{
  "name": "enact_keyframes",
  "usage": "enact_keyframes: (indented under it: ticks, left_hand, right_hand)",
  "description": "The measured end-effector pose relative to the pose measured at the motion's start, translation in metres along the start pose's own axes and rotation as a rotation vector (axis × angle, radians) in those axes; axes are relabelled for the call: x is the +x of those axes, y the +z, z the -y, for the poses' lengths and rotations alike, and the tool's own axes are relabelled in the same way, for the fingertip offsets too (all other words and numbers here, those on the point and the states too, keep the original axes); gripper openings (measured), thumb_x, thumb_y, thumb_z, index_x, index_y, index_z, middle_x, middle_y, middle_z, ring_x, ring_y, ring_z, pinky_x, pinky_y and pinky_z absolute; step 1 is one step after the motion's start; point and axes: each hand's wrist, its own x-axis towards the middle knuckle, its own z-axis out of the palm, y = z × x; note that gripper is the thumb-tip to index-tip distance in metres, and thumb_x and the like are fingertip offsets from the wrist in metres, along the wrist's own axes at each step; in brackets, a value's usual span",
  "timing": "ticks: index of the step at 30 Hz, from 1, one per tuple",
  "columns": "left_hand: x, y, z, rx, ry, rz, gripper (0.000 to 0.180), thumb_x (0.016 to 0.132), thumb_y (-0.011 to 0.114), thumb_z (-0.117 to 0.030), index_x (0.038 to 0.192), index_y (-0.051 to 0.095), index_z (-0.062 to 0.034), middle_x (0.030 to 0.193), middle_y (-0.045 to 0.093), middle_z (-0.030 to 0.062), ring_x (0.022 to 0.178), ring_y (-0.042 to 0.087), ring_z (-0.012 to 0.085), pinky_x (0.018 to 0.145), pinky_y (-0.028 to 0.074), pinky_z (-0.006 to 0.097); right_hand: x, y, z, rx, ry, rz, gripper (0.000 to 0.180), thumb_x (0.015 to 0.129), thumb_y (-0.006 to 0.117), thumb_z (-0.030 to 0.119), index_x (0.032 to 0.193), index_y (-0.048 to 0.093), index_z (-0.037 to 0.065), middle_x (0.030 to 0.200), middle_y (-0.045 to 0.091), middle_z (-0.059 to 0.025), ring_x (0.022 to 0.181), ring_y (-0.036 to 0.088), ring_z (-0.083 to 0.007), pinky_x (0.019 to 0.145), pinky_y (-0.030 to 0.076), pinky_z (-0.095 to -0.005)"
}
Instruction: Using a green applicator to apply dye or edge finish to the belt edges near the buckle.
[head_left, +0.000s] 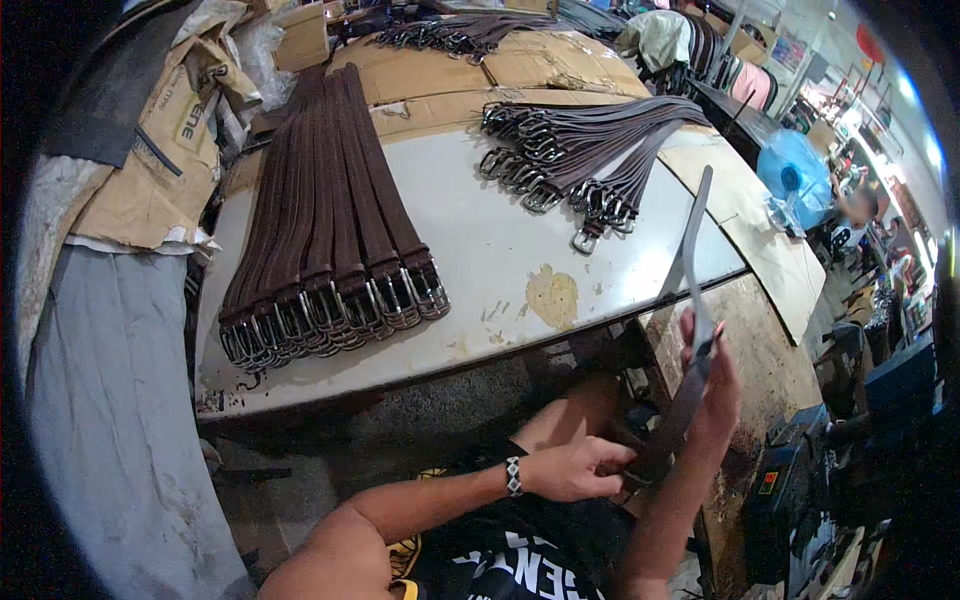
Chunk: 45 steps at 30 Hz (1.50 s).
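Observation:
A dark brown leather belt (682,412) is held in front of me at the right, with its tapered end standing up above the table edge. My right hand (716,385) is closed round its middle. Lower down, my left hand (578,468) has its fingers closed on the belt's lower end; what lies at those fingertips is partly hidden. On the table's left side lies a thick row of brown belts (325,190), their metal buckles toward me. Farther right, a second bunch of belts (600,150) is fanned out, buckles pointing left and nearer me.
A white table (470,250) with worn patches stands ahead, cardboard (420,75) covering its far part. More belts (465,38) lie there. A wooden bench (770,345) is beside my right arm. Grey cloth (120,400) hangs at left; a blue plastic bag (795,170) sits at right.

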Motion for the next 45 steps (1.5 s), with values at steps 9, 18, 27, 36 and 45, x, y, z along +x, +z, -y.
enact_keyframes:
  ticks: [9,18,27,36,45]
  left_hand:
    - [-0.058,0.005,0.006,0.133,0.004,0.121,0.043,0.091,0.063,-0.025,0.121,0.064,0.0056,0.089,0.070,0.0242,0.077,0.070,0.0278,0.072,0.055,0.039]
    - [-0.087,0.007,0.009,0.035,-0.107,0.102,0.024,0.092,0.064,-0.018,0.106,0.066,0.0023,0.066,0.058,0.0159,0.058,0.057,0.0209,0.057,0.044,0.039]
    - [-0.087,-0.017,-0.002,0.018,-0.287,0.118,0.045,0.099,0.062,-0.040,0.095,0.068,0.0052,0.075,0.067,0.0154,0.069,0.064,0.0234,0.064,0.048,0.038]
    - [-0.101,-0.009,0.004,-0.124,-0.221,0.070,0.061,0.102,0.057,-0.050,0.080,0.065,0.0063,0.063,0.053,0.0156,0.060,0.053,0.0210,0.058,0.042,0.039]
    - [-0.100,-0.034,0.006,-0.092,-0.297,0.046,0.060,0.103,0.054,-0.048,0.082,0.063,0.0070,0.070,0.058,0.0166,0.070,0.058,0.0222,0.067,0.045,0.039]
  right_hand:
    - [0.168,0.077,0.136,-0.611,-0.207,0.231,0.030,0.102,0.057,0.019,0.119,0.059,-0.005,0.104,0.071,-0.0135,0.090,0.071,-0.0178,0.080,0.056,-0.0283]
    - [0.214,0.249,0.193,-0.812,-0.435,0.426,0.038,0.100,0.060,0.013,0.131,0.056,-0.010,0.117,0.069,-0.0169,0.090,0.071,-0.0179,0.082,0.058,-0.0237]
    - [0.245,0.337,0.142,-0.803,-0.357,0.868,0.020,0.099,0.062,0.014,0.103,0.069,-0.004,0.088,0.070,-0.0091,0.068,0.065,-0.0130,0.058,0.054,-0.0248]
    - [0.241,0.354,0.033,-0.406,0.032,0.984,0.034,0.105,0.049,0.009,0.130,0.043,-0.013,0.116,0.068,-0.0248,0.071,0.071,-0.0160,0.058,0.061,-0.0184]
    - [0.219,0.431,-0.002,-0.525,-0.213,0.681,0.021,0.100,0.060,0.015,0.102,0.069,-0.004,0.084,0.071,-0.0089,0.062,0.063,-0.0135,0.055,0.052,-0.0238]
